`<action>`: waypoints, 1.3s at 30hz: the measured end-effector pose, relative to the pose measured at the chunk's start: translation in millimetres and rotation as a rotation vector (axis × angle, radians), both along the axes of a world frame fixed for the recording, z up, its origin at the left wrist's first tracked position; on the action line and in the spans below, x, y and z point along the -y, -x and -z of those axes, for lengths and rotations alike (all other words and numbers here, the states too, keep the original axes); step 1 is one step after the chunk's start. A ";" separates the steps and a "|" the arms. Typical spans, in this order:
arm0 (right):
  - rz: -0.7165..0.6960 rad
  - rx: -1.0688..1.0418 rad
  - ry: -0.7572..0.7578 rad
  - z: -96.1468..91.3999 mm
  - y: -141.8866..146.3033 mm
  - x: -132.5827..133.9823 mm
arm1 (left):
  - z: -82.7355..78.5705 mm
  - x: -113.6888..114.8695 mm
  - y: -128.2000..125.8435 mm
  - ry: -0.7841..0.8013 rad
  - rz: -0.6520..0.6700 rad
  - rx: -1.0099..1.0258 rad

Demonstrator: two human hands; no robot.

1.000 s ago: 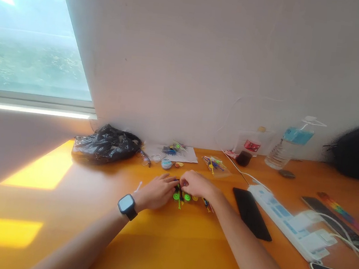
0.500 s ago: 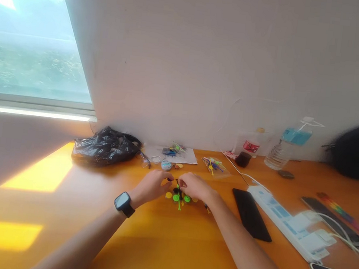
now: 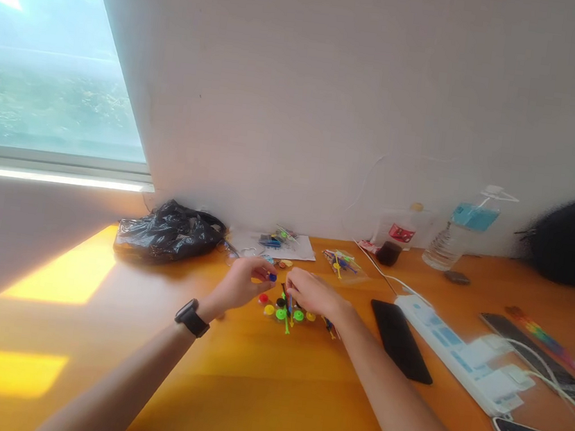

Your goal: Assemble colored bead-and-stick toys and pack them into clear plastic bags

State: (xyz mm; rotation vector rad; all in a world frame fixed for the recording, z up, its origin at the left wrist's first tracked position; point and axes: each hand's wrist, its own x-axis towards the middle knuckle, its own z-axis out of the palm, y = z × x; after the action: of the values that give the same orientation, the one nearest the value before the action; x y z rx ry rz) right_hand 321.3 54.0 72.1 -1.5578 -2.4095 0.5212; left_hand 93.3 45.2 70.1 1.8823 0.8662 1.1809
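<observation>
A cluster of small coloured plastic pieces (image 3: 286,311), green, yellow, red and black discs with thin sticks, lies on the orange table (image 3: 265,394). My left hand (image 3: 243,283), with a black watch on its wrist, is raised just left of the cluster and pinches a small blue piece (image 3: 272,277) between fingertips. My right hand (image 3: 310,293) rests at the cluster's right side, its fingers pinched on a thin stick (image 3: 288,304) that stands among the pieces.
A black plastic bag (image 3: 167,230), a paper with more pieces (image 3: 276,243), and a clear packet of sticks (image 3: 343,263) lie by the wall. To the right are two bottles, a black phone (image 3: 400,339), a white power strip (image 3: 459,352) with cables, and more phones.
My left hand has lifted off the cluster and drawn back left with a blue piece pinched in it, uncovering more discs. My right hand has stayed at the cluster.
</observation>
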 end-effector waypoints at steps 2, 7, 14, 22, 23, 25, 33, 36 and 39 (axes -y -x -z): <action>-0.032 0.011 -0.059 -3.2 -1.4 0.9 | -1.6 -1.9 3.1 0.031 -0.005 -0.059; -0.133 -0.134 -0.131 -6.9 -4.3 -2.8 | -10.8 -3.9 10.4 0.089 -0.042 -0.086; -0.197 -0.627 0.240 -3.1 0.0 -9.7 | -22.3 -2.4 15.8 0.135 -0.116 -0.086; -0.163 -0.975 0.334 -28.9 3.7 1.8 | -33.0 4.6 11.6 0.137 -0.006 0.051; -0.161 -1.009 0.314 -32.6 4.5 3.1 | -35.0 6.4 10.9 0.142 0.014 0.072; -0.145 -1.029 0.242 -37.6 6.9 4.7 | -38.7 10.2 9.4 0.157 0.054 0.112; -0.105 -0.848 -0.034 -48.2 23.1 16.2 | -45.5 17.8 3.8 0.107 0.061 0.140; -0.108 -0.785 -0.094 -54.9 25.8 22.8 | -46.0 17.3 3.9 0.066 0.048 0.122; -0.114 -0.740 -0.120 -58.7 26.3 26.7 | -46.4 16.7 5.1 0.048 0.045 0.112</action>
State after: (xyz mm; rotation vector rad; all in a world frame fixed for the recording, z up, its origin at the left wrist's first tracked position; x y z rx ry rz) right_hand 295.0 27.3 130.8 -0.9431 -1.9077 0.7881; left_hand 88.3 28.5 116.5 1.7703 0.7802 1.2147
